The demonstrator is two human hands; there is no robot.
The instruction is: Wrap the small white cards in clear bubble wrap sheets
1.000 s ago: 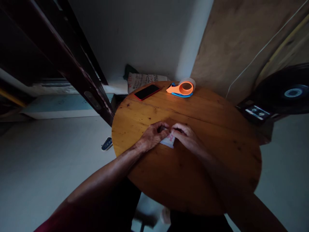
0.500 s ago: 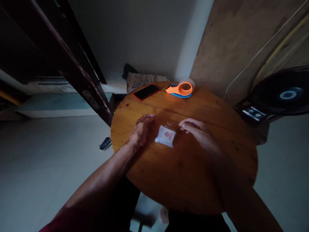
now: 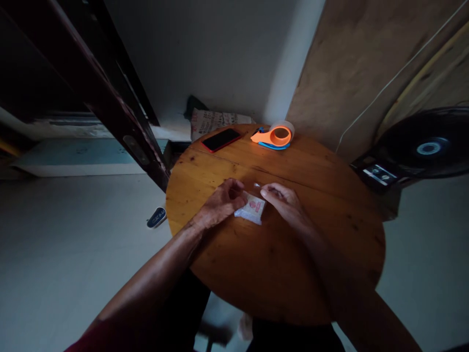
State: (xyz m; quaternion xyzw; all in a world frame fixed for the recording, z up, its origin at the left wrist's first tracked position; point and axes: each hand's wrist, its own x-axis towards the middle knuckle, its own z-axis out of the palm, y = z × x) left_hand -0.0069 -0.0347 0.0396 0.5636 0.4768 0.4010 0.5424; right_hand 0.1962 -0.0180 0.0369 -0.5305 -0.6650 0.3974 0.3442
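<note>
Packets: one small, clear-wrapped packet (image 3: 252, 209), lying flat on the round wooden table (image 3: 286, 259) between the two hands.
Packet print: one round red mark with red characters beside it, too small to read.
Left hand: one, fingers curled at the packet's upper left edge (image 3: 224, 198); whether they grip it, I cannot tell.
Right hand: one, thumb and forefinger close together just off the packet's upper right corner (image 3: 283, 199); whether they pinch anything is unclear.
Clear scraps: one shiny bit (image 3: 257, 185), near the right fingertips.
Phones: one, black screen, red edge (image 3: 221, 140), at the table's far side.
Tape dispensers: one, orange and blue (image 3: 273, 137), right of the phone.
Sacks: one printed sack (image 3: 220, 121) behind the table, lettering illegible.
Floor: one blue, pale-rimmed object (image 3: 157, 217) with pale capitals, not clearly readable.
</note>
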